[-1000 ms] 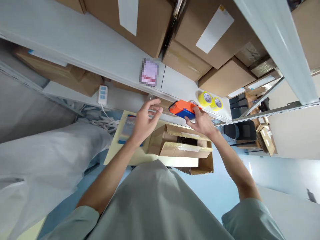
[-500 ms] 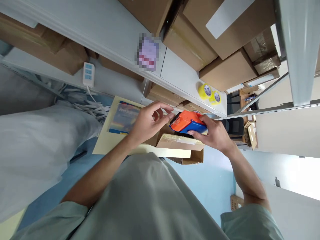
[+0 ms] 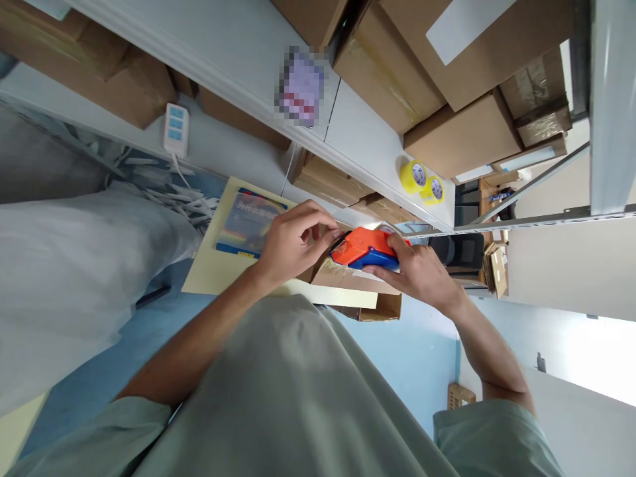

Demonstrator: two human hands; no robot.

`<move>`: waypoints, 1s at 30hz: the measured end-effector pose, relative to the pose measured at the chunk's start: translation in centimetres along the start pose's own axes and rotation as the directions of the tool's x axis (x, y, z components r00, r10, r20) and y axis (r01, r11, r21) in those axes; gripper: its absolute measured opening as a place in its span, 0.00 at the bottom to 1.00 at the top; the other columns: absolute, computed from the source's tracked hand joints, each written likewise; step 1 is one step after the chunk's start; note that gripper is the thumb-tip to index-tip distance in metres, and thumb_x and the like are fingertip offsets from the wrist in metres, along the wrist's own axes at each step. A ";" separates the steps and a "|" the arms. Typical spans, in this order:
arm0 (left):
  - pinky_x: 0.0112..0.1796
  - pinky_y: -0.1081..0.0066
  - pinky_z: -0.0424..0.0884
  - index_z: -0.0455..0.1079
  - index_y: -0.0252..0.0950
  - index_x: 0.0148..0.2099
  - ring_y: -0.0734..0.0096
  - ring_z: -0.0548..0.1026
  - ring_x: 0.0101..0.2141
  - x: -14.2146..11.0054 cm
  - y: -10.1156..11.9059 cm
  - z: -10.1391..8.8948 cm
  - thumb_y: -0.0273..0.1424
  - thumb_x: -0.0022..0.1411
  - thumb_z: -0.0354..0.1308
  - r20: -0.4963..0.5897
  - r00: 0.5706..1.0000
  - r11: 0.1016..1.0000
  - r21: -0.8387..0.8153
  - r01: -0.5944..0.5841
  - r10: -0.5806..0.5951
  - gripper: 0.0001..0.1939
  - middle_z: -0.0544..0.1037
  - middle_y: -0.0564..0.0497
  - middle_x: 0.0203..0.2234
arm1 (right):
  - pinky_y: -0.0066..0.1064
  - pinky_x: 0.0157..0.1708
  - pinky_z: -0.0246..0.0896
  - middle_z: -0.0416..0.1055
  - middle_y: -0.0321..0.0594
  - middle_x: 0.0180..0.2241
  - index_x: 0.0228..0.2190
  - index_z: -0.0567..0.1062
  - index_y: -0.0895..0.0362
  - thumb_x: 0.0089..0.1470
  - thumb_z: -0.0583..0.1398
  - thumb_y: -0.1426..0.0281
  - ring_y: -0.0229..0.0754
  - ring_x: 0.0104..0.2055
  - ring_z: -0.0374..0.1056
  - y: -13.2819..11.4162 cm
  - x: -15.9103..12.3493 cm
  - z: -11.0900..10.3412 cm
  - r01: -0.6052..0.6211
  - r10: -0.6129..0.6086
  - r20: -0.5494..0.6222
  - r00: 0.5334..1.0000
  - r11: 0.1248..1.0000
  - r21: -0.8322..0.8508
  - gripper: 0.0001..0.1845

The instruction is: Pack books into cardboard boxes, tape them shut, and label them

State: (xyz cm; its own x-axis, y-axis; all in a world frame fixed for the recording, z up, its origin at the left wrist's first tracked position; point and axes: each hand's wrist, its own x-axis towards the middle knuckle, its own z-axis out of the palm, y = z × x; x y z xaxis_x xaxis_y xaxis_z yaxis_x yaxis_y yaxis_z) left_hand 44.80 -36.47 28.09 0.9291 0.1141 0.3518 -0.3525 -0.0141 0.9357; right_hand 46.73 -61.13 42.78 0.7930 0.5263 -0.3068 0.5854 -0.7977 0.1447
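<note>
My right hand (image 3: 420,270) is wrapped round an orange and blue tape dispenser (image 3: 365,244), thumb on top and fingers along its lower side. The dispenser's dark front end points left, towards my left hand (image 3: 298,240). There, thumb and forefinger are pinched together close to that end; anything between them is too small or clear to make out. Below the dispenser is a cardboard box (image 3: 342,275) with shiny tape on it, partly hidden by the dispenser. A blue book or packet in clear wrapping (image 3: 246,224) lies left of my left hand on a pale yellow board (image 3: 203,268).
Two yellow tape rolls (image 3: 413,176) stand on the grey shelf (image 3: 362,132) beside stacked cartons (image 3: 467,136). A white power strip (image 3: 176,130) lies at left, above a big white sack (image 3: 84,285). A metal post (image 3: 613,106) rises at right.
The dispenser and my right hand have shifted slightly left, nearer my left hand, and the dispenser's front end has dipped a little. My left hand's pinch looks tighter. The camera view has moved slightly.
</note>
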 end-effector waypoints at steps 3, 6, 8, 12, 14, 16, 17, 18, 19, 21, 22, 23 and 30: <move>0.30 0.68 0.70 0.79 0.42 0.38 0.70 0.73 0.28 -0.9 -0.6 0.1 0.54 0.75 0.65 -0.047 0.998 0.999 -0.008 0.039 -0.040 0.22 0.81 0.49 0.31 | 0.38 0.31 0.64 0.85 0.52 0.36 0.57 0.75 0.58 0.73 0.53 0.33 0.58 0.34 0.82 -0.2 -0.4 0.2 0.021 -0.020 -0.024 1.000 1.000 0.014 0.41; 0.29 0.68 0.69 0.80 0.41 0.37 0.70 0.74 0.28 -1.9 -0.9 0.2 0.55 0.74 0.66 -0.061 0.994 0.995 -0.036 0.090 -0.092 0.23 0.82 0.49 0.31 | 0.38 0.32 0.66 0.85 0.51 0.36 0.56 0.75 0.56 0.73 0.52 0.33 0.58 0.34 0.82 -0.5 -1.2 0.2 -0.002 0.004 -0.043 0.999 0.999 0.048 0.41; 0.28 0.69 0.68 0.80 0.41 0.37 0.71 0.72 0.26 -2.6 -0.8 0.5 0.56 0.73 0.67 -0.041 0.990 0.989 -0.063 0.134 -0.137 0.24 0.83 0.49 0.30 | 0.37 0.31 0.64 0.84 0.48 0.34 0.54 0.75 0.55 0.73 0.52 0.33 0.55 0.32 0.81 -0.8 -1.6 -0.2 -0.029 0.028 0.010 1.000 0.995 0.097 0.40; 0.25 0.69 0.65 0.80 0.40 0.35 0.74 0.67 0.22 -3.6 -0.7 1.3 0.57 0.70 0.69 0.014 0.970 0.963 -0.124 0.241 -0.241 0.25 0.81 0.52 0.27 | 0.35 0.28 0.58 0.80 0.40 0.27 0.45 0.75 0.52 0.75 0.51 0.35 0.49 0.27 0.77 -0.7 -1.8 -1.9 -0.061 0.019 0.187 0.982 0.972 0.225 0.34; 0.25 0.69 0.65 0.81 0.40 0.36 0.73 0.68 0.22 -3.7 -1.4 0.9 0.57 0.69 0.70 0.008 0.952 0.943 -0.140 0.303 -0.305 0.24 0.80 0.53 0.25 | 0.35 0.28 0.57 0.78 0.39 0.26 0.43 0.75 0.51 0.75 0.52 0.35 0.48 0.26 0.75 -0.1 -1.9 -3.0 -0.072 0.013 0.240 0.971 0.969 0.238 0.33; 0.24 0.68 0.63 0.81 0.42 0.38 0.71 0.68 0.22 -3.5 -2.9 -0.3 0.56 0.68 0.70 -0.068 0.922 0.917 -0.157 0.367 -0.381 0.22 0.77 0.53 0.23 | 0.35 0.28 0.57 0.77 0.38 0.26 0.41 0.76 0.51 0.73 0.53 0.34 0.47 0.26 0.74 0.9 -2.3 -4.3 -0.100 0.035 0.274 0.961 0.969 0.226 0.33; 0.23 0.68 0.62 0.80 0.42 0.39 0.71 0.67 0.22 -3.4 -3.9 -1.1 0.55 0.69 0.69 -0.129 0.898 0.901 -0.174 0.398 -0.421 0.21 0.75 0.54 0.22 | 0.35 0.27 0.57 0.77 0.37 0.25 0.40 0.76 0.51 0.72 0.54 0.34 0.46 0.25 0.73 1.5 -2.6 -4.9 -0.129 0.063 0.281 0.958 0.967 0.221 0.34; 0.22 0.68 0.60 0.80 0.43 0.38 0.72 0.66 0.21 -3.4 -4.9 -2.0 0.55 0.69 0.69 -0.162 0.877 0.886 -0.194 0.421 -0.452 0.21 0.75 0.54 0.23 | 0.34 0.26 0.57 0.76 0.35 0.24 0.39 0.76 0.50 0.71 0.56 0.33 0.45 0.23 0.72 2.2 -2.9 -5.5 -0.164 0.098 0.285 0.953 0.962 0.219 0.34; 0.22 0.68 0.59 0.79 0.44 0.37 0.73 0.65 0.20 -3.4 -5.9 -2.8 0.55 0.66 0.71 -0.151 0.864 0.869 -0.214 0.445 -0.480 0.21 0.77 0.53 0.24 | 0.34 0.25 0.57 0.75 0.34 0.23 0.37 0.76 0.50 0.70 0.57 0.33 0.44 0.22 0.71 2.8 -3.1 -6.1 -0.203 0.134 0.289 0.948 0.954 0.222 0.33; 0.21 0.68 0.57 0.78 0.43 0.34 0.74 0.63 0.19 -3.9 -7.5 -3.7 0.55 0.61 0.75 -0.114 0.836 0.829 -0.256 0.497 -0.537 0.22 0.78 0.53 0.24 | 0.33 0.22 0.57 0.74 0.32 0.21 0.35 0.77 0.50 0.69 0.60 0.34 0.41 0.19 0.69 3.8 -3.3 -7.0 -0.271 0.194 0.304 0.933 0.933 0.237 0.33; 0.20 0.69 0.57 0.77 0.43 0.33 0.75 0.63 0.19 -4.3 -8.0 -3.8 0.56 0.59 0.76 -0.095 0.822 0.808 -0.277 0.520 -0.562 0.23 0.78 0.52 0.24 | 0.33 0.21 0.57 0.74 0.31 0.20 0.34 0.78 0.50 0.67 0.61 0.34 0.41 0.19 0.69 4.1 -3.3 -7.4 -0.299 0.216 0.314 0.925 0.922 0.245 0.33; 0.20 0.69 0.57 0.76 0.42 0.32 0.76 0.62 0.19 -4.8 -8.4 -3.6 0.56 0.57 0.77 -0.088 0.807 0.788 -0.299 0.538 -0.584 0.25 0.78 0.53 0.24 | 0.32 0.20 0.57 0.74 0.31 0.20 0.34 0.79 0.51 0.66 0.63 0.34 0.40 0.18 0.69 4.4 -3.1 -7.7 -0.322 0.232 0.327 0.916 0.911 0.256 0.32; 0.19 0.72 0.53 0.75 0.40 0.31 0.79 0.59 0.18 -7.4 -10.3 0.7 0.62 0.48 0.79 -0.058 0.705 0.657 -0.423 0.624 -0.707 0.32 0.77 0.54 0.22 | 0.31 0.17 0.55 0.74 0.33 0.21 0.32 0.81 0.52 0.60 0.68 0.33 0.40 0.19 0.67 3.4 -0.9 -9.4 -0.341 0.234 0.327 0.916 0.883 0.324 0.33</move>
State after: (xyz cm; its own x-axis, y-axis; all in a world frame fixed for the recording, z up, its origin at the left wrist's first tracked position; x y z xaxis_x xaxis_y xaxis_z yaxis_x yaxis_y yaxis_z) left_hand 41.69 -37.91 15.85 0.8977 0.1486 -0.4148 0.3006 0.4820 0.8230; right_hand 49.59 -61.56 52.36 0.8080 0.1996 -0.5544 0.1919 -0.9787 -0.0726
